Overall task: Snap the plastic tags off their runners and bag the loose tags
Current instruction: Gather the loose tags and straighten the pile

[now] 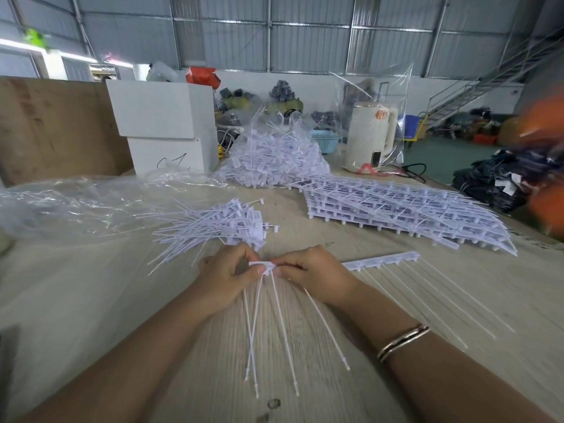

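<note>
Both hands pinching one white plastic runner strip at table centre.
Left hand [224, 277] and right hand [311, 271], fingers curled, grip the white plastic runner strip [378, 261]; its thin tag tails hang toward the person. Loose white tags pile [225, 225] lies just behind.

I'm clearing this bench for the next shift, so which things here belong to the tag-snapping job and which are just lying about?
Part of the job:
- runner strip held between left hand and right hand
- pile of loose tags
- stack of unsnapped runners
- filled bag of tags
- empty clear bag

Just lying about:
- electric kettle
- white boxes
- blue basket
- dark bundles
</note>
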The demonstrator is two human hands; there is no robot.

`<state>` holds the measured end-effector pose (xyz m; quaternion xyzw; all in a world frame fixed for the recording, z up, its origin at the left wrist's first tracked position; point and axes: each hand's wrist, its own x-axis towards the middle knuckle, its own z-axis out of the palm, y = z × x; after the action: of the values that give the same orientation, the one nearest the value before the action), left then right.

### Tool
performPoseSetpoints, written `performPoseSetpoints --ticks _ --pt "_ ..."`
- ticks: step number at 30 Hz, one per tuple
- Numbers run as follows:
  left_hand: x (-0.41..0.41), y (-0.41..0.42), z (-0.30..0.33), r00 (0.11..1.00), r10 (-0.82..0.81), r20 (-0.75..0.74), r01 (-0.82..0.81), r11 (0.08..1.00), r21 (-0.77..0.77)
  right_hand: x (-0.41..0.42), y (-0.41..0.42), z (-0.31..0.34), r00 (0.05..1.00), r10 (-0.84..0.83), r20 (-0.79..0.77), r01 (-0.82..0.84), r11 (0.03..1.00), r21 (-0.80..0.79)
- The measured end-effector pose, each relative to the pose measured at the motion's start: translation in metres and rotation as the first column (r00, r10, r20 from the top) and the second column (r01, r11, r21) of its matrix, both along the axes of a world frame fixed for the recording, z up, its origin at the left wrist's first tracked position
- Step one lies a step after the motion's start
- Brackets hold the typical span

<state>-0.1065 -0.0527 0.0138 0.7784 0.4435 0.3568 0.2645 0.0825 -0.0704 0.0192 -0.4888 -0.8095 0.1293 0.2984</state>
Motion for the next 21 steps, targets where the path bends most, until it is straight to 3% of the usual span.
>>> performPoseSetpoints --ticks 3,5,7,10,15,19,21 --pt "-0.003 -0.001 -0.001 0.999 0.001 0.034 0.000 1.000 -0.014 0.006 0.004 0.001 0.962 -0.054 -0.267 0.017 0.990 -0.140" --pt "-0.005 0.000 -0.001 0.991 0.016 0.132 -0.003 0.995 -0.098 0.016 0.005 0.002 0.940 -0.112 -0.323 0.056 0.982 -0.178" --pt "-0.005 0.003 -0.004 0.984 0.045 0.171 -0.021 0.990 -0.141 0.024 0.006 0.001 0.966 -0.119 -0.228 0.095 0.989 -0.113" --pt "0.000 0.006 -0.007 0.993 0.074 0.094 -0.072 0.997 -0.026 0.016 0.001 -0.003 0.993 -0.079 -0.087 0.080 0.997 0.007" --pt "0.002 0.007 -0.003 0.994 -0.010 0.106 0.006 0.999 0.031 -0.023 -0.002 -0.004 1.000 -0.005 -0.025 0.009 0.986 0.166" --pt "0.003 0.008 -0.006 0.996 -0.006 -0.086 0.005 1.000 -0.018 -0.031 -0.007 0.001 0.998 0.015 0.060 -0.028 0.978 0.205" --pt "0.001 0.008 -0.005 0.999 0.001 -0.049 -0.002 1.000 -0.013 -0.021 -0.009 0.004 0.989 -0.019 0.149 -0.006 0.986 0.167"
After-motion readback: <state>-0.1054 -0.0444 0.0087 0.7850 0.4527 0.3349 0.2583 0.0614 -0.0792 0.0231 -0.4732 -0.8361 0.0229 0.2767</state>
